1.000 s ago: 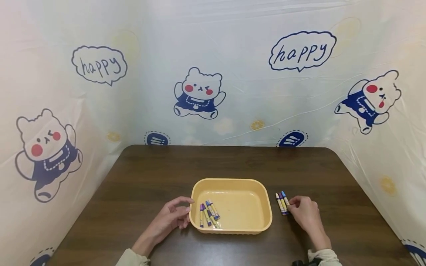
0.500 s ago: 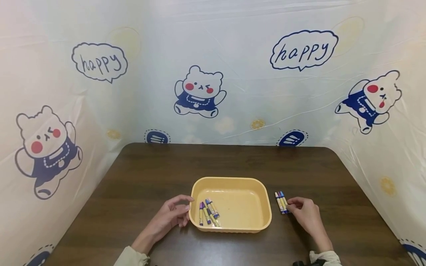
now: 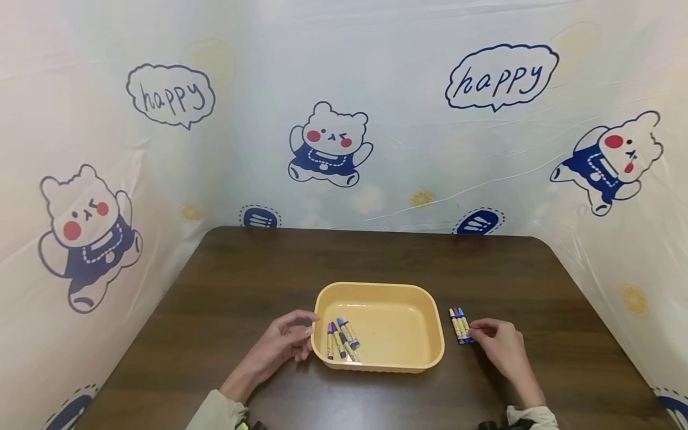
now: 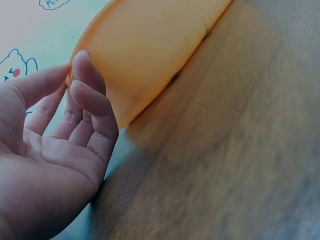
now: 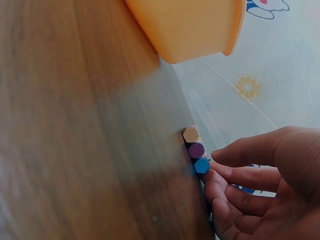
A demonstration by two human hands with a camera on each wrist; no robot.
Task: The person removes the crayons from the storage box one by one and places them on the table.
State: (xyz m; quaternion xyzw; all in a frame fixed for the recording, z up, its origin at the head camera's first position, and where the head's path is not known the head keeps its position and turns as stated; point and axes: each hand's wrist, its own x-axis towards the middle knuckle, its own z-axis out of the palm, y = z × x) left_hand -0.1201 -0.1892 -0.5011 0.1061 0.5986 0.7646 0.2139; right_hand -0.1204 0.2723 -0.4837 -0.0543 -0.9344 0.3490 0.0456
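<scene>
A yellow plastic basin (image 3: 400, 334) stands on the table. My left hand (image 3: 276, 346) holds its left rim, with thumb and fingers on either side of the wall in the left wrist view. Inside, at the left, lie several crayons (image 3: 342, 341) in yellow wrappers. To the right of the basin, three crayons lie side by side on the table: a beige crayon (image 5: 191, 134), a purple crayon (image 5: 196, 150) and a blue crayon (image 5: 202, 165). Against the blue one's right side rest the fingertips of my right hand (image 3: 502, 349); its thumb hovers above, apart.
The dark wooden table (image 3: 258, 263) has rounded far corners. A pale curtain (image 3: 403, 77) with printed bears and "happy" bubbles surrounds it at the back and both sides.
The head view has shifted slightly, so the whole scene sits a little higher and to the right. Both hands stay at the basin rim and the crayon row.
</scene>
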